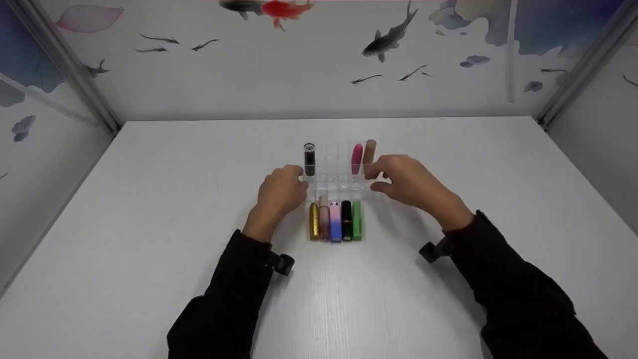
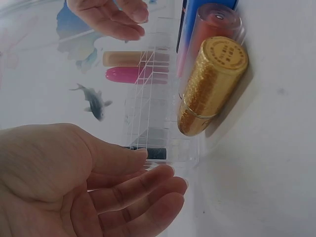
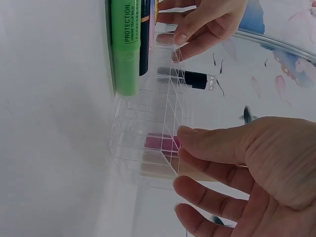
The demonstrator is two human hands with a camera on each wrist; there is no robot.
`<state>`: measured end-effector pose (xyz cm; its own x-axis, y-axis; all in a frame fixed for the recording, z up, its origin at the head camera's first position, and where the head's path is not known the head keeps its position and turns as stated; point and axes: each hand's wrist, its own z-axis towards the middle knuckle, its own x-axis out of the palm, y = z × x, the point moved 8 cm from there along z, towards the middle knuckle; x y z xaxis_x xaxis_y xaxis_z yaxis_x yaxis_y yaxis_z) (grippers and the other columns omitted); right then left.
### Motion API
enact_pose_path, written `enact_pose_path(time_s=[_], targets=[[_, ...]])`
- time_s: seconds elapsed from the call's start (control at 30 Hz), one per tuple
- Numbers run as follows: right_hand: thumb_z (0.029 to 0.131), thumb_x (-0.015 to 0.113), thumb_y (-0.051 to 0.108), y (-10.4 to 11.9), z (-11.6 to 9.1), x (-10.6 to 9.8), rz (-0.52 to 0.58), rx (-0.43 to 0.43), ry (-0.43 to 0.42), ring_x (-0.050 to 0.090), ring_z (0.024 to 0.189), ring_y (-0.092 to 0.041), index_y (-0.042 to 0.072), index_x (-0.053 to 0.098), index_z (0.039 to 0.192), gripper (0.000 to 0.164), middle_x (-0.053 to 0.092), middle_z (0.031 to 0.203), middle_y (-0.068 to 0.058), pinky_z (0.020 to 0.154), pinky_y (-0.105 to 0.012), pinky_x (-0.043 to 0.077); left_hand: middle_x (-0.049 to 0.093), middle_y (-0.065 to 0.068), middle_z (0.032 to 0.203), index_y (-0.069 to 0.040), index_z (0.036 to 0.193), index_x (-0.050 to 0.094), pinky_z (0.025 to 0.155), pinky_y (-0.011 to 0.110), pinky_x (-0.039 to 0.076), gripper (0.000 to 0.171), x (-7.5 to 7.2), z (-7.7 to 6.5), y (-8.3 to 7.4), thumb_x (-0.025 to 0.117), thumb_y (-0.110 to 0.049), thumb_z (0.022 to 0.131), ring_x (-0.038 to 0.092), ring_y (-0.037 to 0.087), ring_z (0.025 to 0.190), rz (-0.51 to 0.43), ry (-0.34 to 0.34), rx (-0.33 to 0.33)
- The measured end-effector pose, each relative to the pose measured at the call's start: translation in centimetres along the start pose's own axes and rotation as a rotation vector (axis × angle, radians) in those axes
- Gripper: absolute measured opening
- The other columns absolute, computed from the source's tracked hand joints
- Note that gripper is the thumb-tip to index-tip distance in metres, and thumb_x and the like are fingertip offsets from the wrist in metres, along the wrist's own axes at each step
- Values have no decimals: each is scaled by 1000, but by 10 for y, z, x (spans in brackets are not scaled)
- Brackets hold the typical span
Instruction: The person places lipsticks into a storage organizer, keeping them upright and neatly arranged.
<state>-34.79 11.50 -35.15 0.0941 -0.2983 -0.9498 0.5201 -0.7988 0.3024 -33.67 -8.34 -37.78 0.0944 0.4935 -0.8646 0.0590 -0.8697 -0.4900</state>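
A clear divided lipstick organizer (image 1: pixel 333 174) stands between both hands. My left hand (image 1: pixel 282 189) is at its left side, fingers loosely bent, beside a black tube with a clear end (image 1: pixel 309 159). My right hand (image 1: pixel 406 179) is by the right side, thumb and forefinger apart, near a tan tube (image 1: pixel 369 151) and a pink tube (image 1: pixel 357 158). Along the organizer's front lie a gold lipstick (image 2: pixel 212 84), a pinkish lip gloss (image 1: pixel 324 219), a pink-and-blue tube (image 1: pixel 335 222), a black lipstick (image 1: pixel 346 220) and a green lip balm (image 3: pixel 126 44). Exact finger contact with the clear walls is hard to tell.
The white table (image 1: pixel 164 209) reaches back to a printed wall panel (image 1: pixel 299 75) with painted fish. Metal posts (image 1: pixel 573 85) stand at the rear corners. Each sleeve has a small black wrist camera (image 1: pixel 282 264) near the cuff.
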Motion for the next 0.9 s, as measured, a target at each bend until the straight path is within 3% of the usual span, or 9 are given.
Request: enact_pose_path(time_s=[0.2,0.9], targets=[[81,73,8,2,0,6,-6,-25,43,63,90,-22,8,73,102,21,71,97,-5,80,-38,52,61,10,127,-8,129,56,82,35,51,36,1,1,1,53,-21,95,61,21,93,-6,11,-9],[82,73,13,-8,-1,10,-39,56,68,59,84,-19,11,74,101,19,68,94,-3,75,-35,49,61,10,126,-8,129,56,84,36,52,36,1,1,0,53,-22,96,61,21,94,12,4,-9]])
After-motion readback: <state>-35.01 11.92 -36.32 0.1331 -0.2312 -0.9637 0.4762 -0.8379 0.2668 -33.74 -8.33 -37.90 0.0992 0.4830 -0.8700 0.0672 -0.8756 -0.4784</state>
